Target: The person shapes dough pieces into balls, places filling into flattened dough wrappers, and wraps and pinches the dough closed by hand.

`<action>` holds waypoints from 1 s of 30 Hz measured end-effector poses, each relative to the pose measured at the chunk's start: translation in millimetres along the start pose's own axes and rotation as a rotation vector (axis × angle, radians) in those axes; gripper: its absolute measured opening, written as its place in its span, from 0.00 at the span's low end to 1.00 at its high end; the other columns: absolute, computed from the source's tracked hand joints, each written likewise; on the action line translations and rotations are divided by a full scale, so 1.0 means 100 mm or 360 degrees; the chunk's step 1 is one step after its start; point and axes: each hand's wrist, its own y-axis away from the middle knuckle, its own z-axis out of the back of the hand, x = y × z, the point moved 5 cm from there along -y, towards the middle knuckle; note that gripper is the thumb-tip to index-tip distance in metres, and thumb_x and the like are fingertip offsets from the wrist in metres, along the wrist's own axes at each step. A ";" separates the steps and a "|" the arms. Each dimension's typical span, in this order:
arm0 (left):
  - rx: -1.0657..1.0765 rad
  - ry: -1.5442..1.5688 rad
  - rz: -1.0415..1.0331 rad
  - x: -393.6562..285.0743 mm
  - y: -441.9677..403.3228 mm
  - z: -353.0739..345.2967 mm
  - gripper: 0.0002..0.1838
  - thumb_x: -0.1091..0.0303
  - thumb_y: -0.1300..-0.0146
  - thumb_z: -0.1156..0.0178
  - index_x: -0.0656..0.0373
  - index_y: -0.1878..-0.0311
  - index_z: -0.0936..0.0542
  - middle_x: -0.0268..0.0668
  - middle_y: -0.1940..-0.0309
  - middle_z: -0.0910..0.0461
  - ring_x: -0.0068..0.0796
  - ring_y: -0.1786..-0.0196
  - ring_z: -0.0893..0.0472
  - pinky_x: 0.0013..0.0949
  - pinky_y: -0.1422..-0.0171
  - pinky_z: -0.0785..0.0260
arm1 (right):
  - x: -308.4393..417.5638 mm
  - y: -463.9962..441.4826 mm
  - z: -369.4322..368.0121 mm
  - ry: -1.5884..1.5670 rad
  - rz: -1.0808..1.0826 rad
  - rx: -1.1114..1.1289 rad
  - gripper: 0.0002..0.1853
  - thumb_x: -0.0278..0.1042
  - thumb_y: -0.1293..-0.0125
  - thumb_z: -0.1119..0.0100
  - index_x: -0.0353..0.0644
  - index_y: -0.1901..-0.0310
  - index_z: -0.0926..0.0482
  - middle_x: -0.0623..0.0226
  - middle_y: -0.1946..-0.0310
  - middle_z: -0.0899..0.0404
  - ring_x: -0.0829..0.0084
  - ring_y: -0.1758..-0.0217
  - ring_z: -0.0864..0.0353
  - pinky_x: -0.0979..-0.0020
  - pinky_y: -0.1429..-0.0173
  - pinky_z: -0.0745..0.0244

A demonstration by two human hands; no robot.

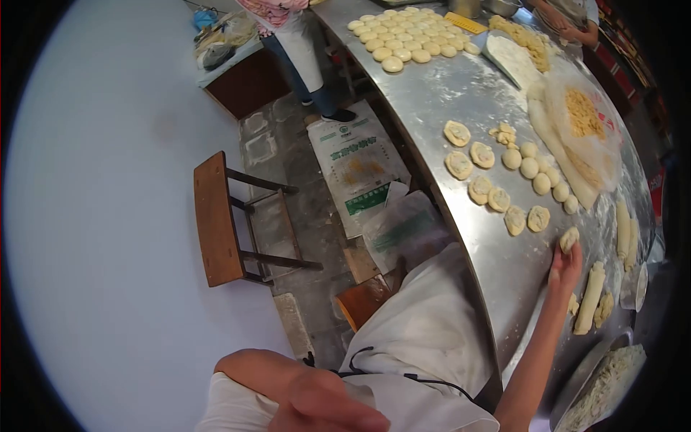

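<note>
My right hand (566, 268) reaches over the metal table, its fingers closed round a small dough piece (569, 240). My left hand (335, 405) is raised close to the camera at the bottom, bent in front of my white top; its fingers are blurred and partly cut off. Beyond the right hand lie several flattened dough rounds with pale filling (481, 190). Beside them sit smooth dough balls (530, 167) in a cluster. Dough rolls (591, 297) and a dough lump (604, 309) lie to the right of my right forearm.
A bowl of shredded pale food (604, 389) stands at the lower right. A plastic bag of yellow crumbs (584, 115) and rows of dough cakes (410, 34) lie farther along the table. A wooden stool (218, 219) stands left. Two other people stand at the far end.
</note>
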 end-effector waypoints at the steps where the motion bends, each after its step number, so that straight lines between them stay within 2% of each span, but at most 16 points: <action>1: -0.0088 -0.0089 -0.0010 0.02 0.06 -0.01 0.10 0.69 0.38 0.28 0.38 0.58 0.15 0.18 0.55 0.17 0.23 0.52 0.21 0.33 0.56 0.27 | -0.04 0.14 -0.06 -0.0045 -0.0075 0.0034 0.18 0.34 0.22 0.40 0.34 0.37 0.25 0.54 0.39 0.19 0.64 0.37 0.17 0.65 0.33 0.17; 3: -0.0265 -0.0260 -0.0029 0.03 0.18 -0.02 0.11 0.68 0.39 0.27 0.36 0.59 0.16 0.17 0.55 0.19 0.24 0.51 0.23 0.35 0.55 0.29 | 0.04 0.52 -0.29 -0.0129 -0.0222 0.0097 0.21 0.33 0.21 0.42 0.33 0.32 0.28 0.53 0.37 0.20 0.64 0.38 0.18 0.65 0.33 0.18; 5: -0.0325 -0.0328 0.0035 0.05 0.22 0.04 0.11 0.67 0.40 0.25 0.35 0.59 0.16 0.16 0.55 0.20 0.23 0.49 0.25 0.37 0.54 0.31 | 0.06 0.68 -0.29 -0.0030 -0.0222 0.0219 0.21 0.32 0.20 0.43 0.34 0.32 0.29 0.53 0.36 0.21 0.65 0.38 0.18 0.66 0.32 0.19; 7: -0.0255 -0.0303 0.0191 0.06 0.19 0.12 0.12 0.66 0.42 0.23 0.36 0.60 0.16 0.15 0.56 0.21 0.22 0.46 0.27 0.37 0.51 0.33 | 0.06 0.80 -0.35 0.0093 -0.0184 0.0228 0.19 0.33 0.20 0.44 0.35 0.33 0.28 0.54 0.36 0.22 0.66 0.38 0.18 0.67 0.31 0.20; 9: -0.0277 -0.0347 0.0580 0.05 0.11 0.13 0.13 0.66 0.43 0.23 0.36 0.59 0.15 0.15 0.56 0.23 0.20 0.46 0.27 0.36 0.51 0.35 | 0.06 0.91 -0.47 0.0251 -0.0119 0.0194 0.18 0.33 0.20 0.44 0.36 0.35 0.28 0.56 0.37 0.21 0.67 0.38 0.18 0.68 0.31 0.20; 11: -0.0444 -0.0424 0.0710 0.09 0.12 0.11 0.13 0.67 0.44 0.22 0.37 0.59 0.16 0.15 0.58 0.24 0.18 0.48 0.28 0.35 0.51 0.36 | 0.05 0.93 -0.51 0.0409 -0.0043 0.0205 0.16 0.34 0.19 0.44 0.37 0.37 0.28 0.59 0.40 0.21 0.70 0.38 0.19 0.69 0.32 0.22; 13: -0.0733 -0.0546 0.0590 0.13 0.16 0.09 0.13 0.69 0.44 0.23 0.40 0.61 0.16 0.15 0.61 0.24 0.15 0.52 0.29 0.35 0.52 0.38 | 0.04 0.93 -0.53 0.0451 -0.0054 0.0229 0.16 0.34 0.19 0.45 0.38 0.36 0.28 0.60 0.40 0.21 0.71 0.38 0.19 0.69 0.32 0.22; 17: -0.0908 -0.0612 0.0561 0.17 0.21 0.11 0.08 0.67 0.39 0.29 0.43 0.65 0.20 0.17 0.65 0.25 0.15 0.62 0.29 0.30 0.54 0.39 | 0.05 0.89 -0.53 0.0402 -0.0090 0.0314 0.19 0.35 0.19 0.46 0.37 0.32 0.30 0.58 0.37 0.22 0.70 0.38 0.19 0.68 0.31 0.22; 20: -0.0792 -0.0775 0.0590 -0.08 0.59 0.24 0.03 0.64 0.31 0.35 0.46 0.59 0.20 0.20 0.63 0.22 0.18 0.64 0.26 0.28 0.56 0.35 | 0.04 0.87 -0.43 0.0367 -0.0120 0.0376 0.22 0.35 0.18 0.47 0.35 0.30 0.32 0.55 0.33 0.24 0.67 0.36 0.19 0.68 0.30 0.21; 24: -0.0516 -0.0634 0.0433 0.02 0.71 0.31 0.04 0.66 0.33 0.34 0.49 0.58 0.18 0.25 0.59 0.20 0.24 0.58 0.23 0.31 0.51 0.32 | 0.06 0.87 -0.48 0.0428 -0.0101 0.0310 0.20 0.34 0.18 0.46 0.34 0.32 0.31 0.53 0.35 0.24 0.67 0.37 0.19 0.69 0.33 0.20; 25: -0.0397 -0.0563 0.0390 0.11 0.70 0.31 0.04 0.67 0.33 0.33 0.50 0.57 0.17 0.27 0.58 0.19 0.26 0.56 0.22 0.32 0.50 0.31 | 0.06 0.86 -0.49 0.0452 -0.0083 0.0279 0.19 0.34 0.19 0.46 0.34 0.33 0.31 0.53 0.36 0.23 0.66 0.38 0.18 0.70 0.34 0.20; 27: -0.0081 -0.0399 0.0340 0.36 0.68 0.34 0.05 0.68 0.34 0.32 0.52 0.56 0.16 0.29 0.56 0.18 0.29 0.53 0.21 0.33 0.47 0.29 | 0.08 0.78 -0.38 0.0441 -0.0103 0.0352 0.21 0.34 0.18 0.46 0.34 0.31 0.32 0.53 0.34 0.25 0.67 0.36 0.19 0.69 0.31 0.21; 30: 0.0493 -0.0334 0.0645 0.90 0.95 0.28 0.07 0.69 0.35 0.31 0.55 0.55 0.14 0.33 0.53 0.16 0.33 0.49 0.18 0.36 0.44 0.27 | 0.07 0.79 -0.37 0.0453 -0.0108 0.0371 0.22 0.34 0.18 0.47 0.33 0.29 0.33 0.52 0.32 0.26 0.67 0.34 0.20 0.69 0.30 0.22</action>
